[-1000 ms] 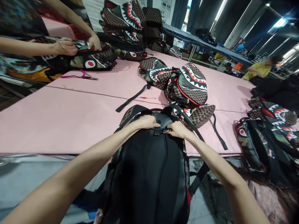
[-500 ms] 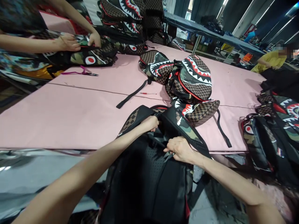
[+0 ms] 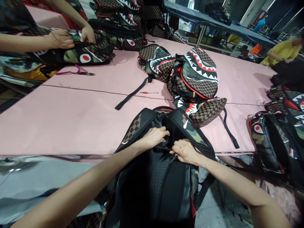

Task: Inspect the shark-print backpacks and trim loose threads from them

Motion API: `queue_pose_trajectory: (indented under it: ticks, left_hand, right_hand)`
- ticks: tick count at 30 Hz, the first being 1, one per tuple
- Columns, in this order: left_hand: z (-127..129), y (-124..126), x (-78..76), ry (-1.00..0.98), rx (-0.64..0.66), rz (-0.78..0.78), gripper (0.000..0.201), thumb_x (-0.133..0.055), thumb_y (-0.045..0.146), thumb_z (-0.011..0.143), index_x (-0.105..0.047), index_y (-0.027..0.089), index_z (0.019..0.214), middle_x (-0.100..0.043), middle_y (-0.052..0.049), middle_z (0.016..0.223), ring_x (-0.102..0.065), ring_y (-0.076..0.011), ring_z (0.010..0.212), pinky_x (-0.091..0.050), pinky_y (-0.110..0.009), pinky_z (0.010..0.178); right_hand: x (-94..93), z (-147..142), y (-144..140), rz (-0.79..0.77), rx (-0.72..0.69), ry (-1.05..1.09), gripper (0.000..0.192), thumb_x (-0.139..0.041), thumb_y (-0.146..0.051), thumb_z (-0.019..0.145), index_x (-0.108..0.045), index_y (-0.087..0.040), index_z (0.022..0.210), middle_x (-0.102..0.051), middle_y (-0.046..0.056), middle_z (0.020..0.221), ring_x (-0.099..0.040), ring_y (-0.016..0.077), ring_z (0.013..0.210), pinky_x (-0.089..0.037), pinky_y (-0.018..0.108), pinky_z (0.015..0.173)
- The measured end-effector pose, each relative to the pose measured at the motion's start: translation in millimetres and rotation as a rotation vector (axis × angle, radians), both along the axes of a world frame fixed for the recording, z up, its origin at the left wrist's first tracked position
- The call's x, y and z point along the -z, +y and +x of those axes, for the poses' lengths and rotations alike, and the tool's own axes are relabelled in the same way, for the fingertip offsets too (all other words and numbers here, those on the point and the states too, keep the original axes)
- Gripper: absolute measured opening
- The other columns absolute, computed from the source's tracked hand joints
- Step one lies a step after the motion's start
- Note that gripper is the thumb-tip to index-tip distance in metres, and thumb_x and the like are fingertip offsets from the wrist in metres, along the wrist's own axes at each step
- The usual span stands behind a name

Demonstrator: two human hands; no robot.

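A black backpack [image 3: 144, 177] stands upright in front of me against the table edge, its padded back towards me and its shoulder straps [image 3: 196, 133] folded up over the top. My left hand [image 3: 154, 136] is at the gap between the straps, with fingers bent over the black fabric; what they pinch, if anything, is hidden. Just right of it, my right hand [image 3: 184, 152] is closed at the edge of the back panel. A pair of small grey metal snips [image 3: 174, 158] pokes out from under its fingers.
Shark-mouth checkered backpacks [image 3: 199, 72] lie on the pink table [image 3: 78, 123] behind mine, beside a red pen [image 3: 149, 92]. Purple-handled pliers [image 3: 79, 71] lie at left, near a co-worker's hands [image 3: 60, 38] on another bag. More bags [image 3: 268, 139] hang over the right edge.
My left hand has shifted slightly right and down, its fingers looser over the gap. The right hand stays at the panel edge with the snips. The view has turned a little.
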State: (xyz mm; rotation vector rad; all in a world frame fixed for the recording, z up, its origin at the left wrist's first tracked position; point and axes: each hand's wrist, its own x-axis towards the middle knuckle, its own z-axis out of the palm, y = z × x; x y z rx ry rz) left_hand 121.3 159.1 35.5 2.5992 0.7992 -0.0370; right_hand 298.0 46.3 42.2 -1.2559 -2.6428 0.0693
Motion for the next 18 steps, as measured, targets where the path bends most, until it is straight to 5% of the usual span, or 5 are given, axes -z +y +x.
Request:
queue_pose_trajectory:
  ticks: [9, 12, 15, 18]
  left_hand:
    - [5, 1, -7.4, -0.046, -0.013, -0.067, 0.024, -0.044, 0.016, 0.080, -0.065, 0.018, 0.068, -0.063, -0.003, 0.080, -0.057, -0.0138, 0.066, -0.034, -0.024, 0.056]
    - [-2, -4, -2.9, -0.072, -0.101, -0.091, 0.025, -0.043, 0.014, 0.080, -0.066, 0.019, 0.072, -0.064, -0.003, 0.084, -0.058, -0.0129, 0.069, -0.037, -0.023, 0.061]
    - [-8, -10, -0.6, -0.090, -0.203, -0.116, 0.024, -0.043, 0.011, 0.078, -0.066, 0.019, 0.076, -0.064, -0.002, 0.083, -0.059, -0.0125, 0.070, -0.039, -0.022, 0.065]
    - [-10, -15, -2.5, -0.094, -0.282, -0.128, 0.023, -0.044, 0.012, 0.078, -0.067, 0.018, 0.078, -0.064, -0.003, 0.082, -0.059, -0.0134, 0.069, -0.040, -0.023, 0.065]
  right_hand:
    - [-7.1, 2, 7, -0.044, 0.004, -0.061, 0.028, -0.039, -0.032, 0.093, -0.054, -0.017, 0.074, -0.055, 0.003, 0.070, -0.051, 0.0149, 0.065, -0.036, 0.027, 0.063]
    - [-23.1, 7, 16, -0.125, 0.087, -0.016, 0.028, -0.051, -0.040, 0.086, -0.055, -0.015, 0.097, -0.058, 0.006, 0.082, -0.054, 0.0183, 0.074, -0.040, 0.029, 0.067]
    - [-42.4, 13, 31, -0.136, 0.218, 0.100, 0.055, -0.060, -0.044, 0.079, -0.042, -0.014, 0.121, -0.056, 0.011, 0.103, -0.054, 0.0235, 0.092, -0.042, 0.033, 0.076]
    - [-51.9, 12, 49, -0.127, 0.264, 0.033, 0.030, -0.055, -0.027, 0.085, -0.048, -0.014, 0.111, -0.057, 0.009, 0.098, -0.053, 0.0220, 0.091, -0.041, 0.032, 0.076]
